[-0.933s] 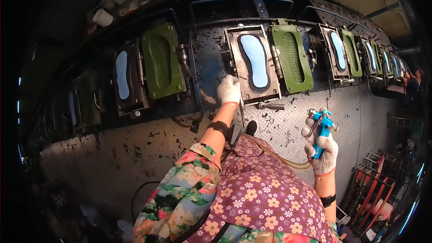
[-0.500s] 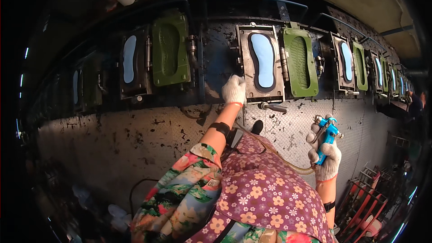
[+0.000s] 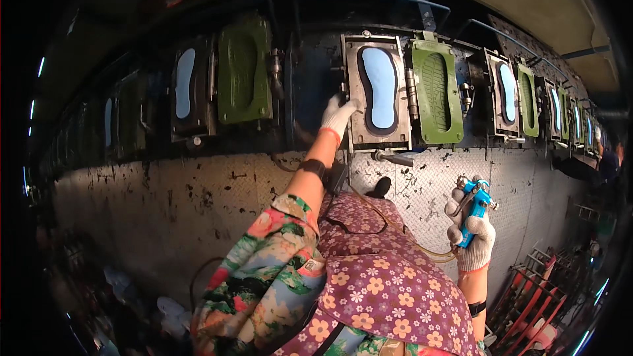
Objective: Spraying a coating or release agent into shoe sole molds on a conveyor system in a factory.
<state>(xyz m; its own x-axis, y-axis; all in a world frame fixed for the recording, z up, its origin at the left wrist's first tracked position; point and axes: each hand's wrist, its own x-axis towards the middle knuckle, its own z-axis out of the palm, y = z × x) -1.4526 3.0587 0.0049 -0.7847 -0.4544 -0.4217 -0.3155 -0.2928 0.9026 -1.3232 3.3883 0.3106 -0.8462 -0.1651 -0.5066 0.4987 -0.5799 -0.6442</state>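
My left hand (image 3: 339,115), in a white knit glove, is at the left edge of a metal mould (image 3: 397,133). Its thumb lies over the mould's rim while the fingers sit along the outer side, so it appears to grip the edge. A light blue sole-shaped piece (image 3: 380,86) lies in that mould's dark-edged cavity. Hinged to its right is a green mould half (image 3: 423,113) with a ridged, sole-shaped hollow. Off to the right and lower, my right hand (image 3: 476,248), gloved too, is wrapped round a blue spray gun (image 3: 476,206) with a hose attached.
More moulds run along the bench both ways, including a green half (image 3: 244,72) and a blue sole piece (image 3: 184,82) at left. A handle (image 3: 395,158) sticks out below the near mould. A red rack (image 3: 527,296) stands at lower right. Another person (image 3: 610,161) is at far right.
My left hand has moved up along the mould's left edge, its thumb coming over the rim. The spray gun, still in my right hand, has shifted slightly left and down.
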